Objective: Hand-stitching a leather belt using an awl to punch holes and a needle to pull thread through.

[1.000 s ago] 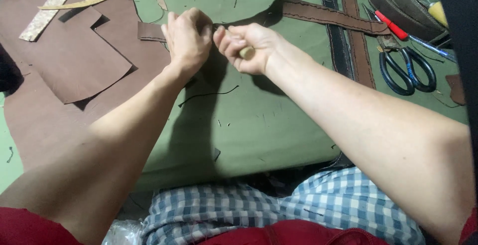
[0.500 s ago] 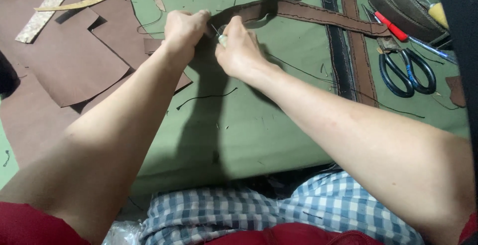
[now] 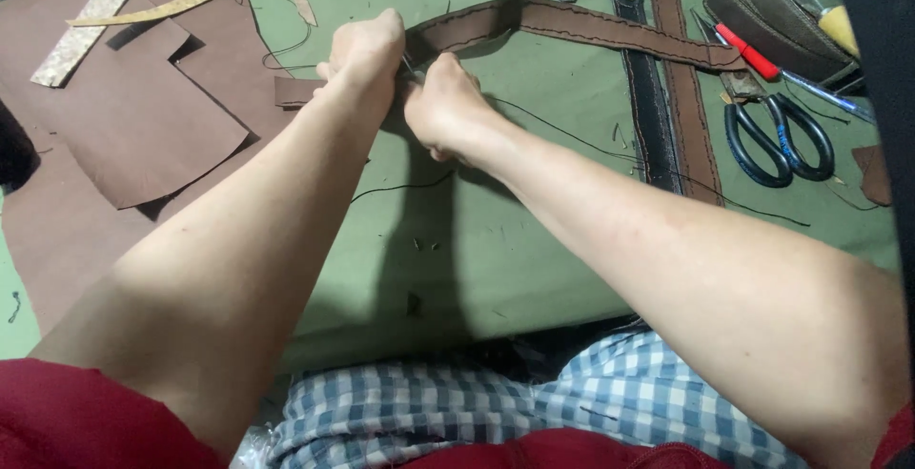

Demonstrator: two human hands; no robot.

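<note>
A long brown leather strap (image 3: 581,26) with stitched edges lies across the green mat (image 3: 534,240). My left hand (image 3: 367,50) is closed on the strap near its left end. Right beside it, my right hand (image 3: 443,107) pinches something thin against the strap, probably a needle, too small to tell. A black thread (image 3: 572,140) trails from my hands to the right over the mat.
Brown leather sheets (image 3: 114,135) lie at the left with pale strips (image 3: 95,11) on them. Black-handled scissors (image 3: 777,140), a red-handled tool (image 3: 748,50), a yellow-handled tool (image 3: 839,26) and more straps (image 3: 667,88) lie at the right. Thread scraps dot the mat.
Both hands have moved away from me, up the mat, staying together on the strap. The strap's left part has lifted and shifted with them.
</note>
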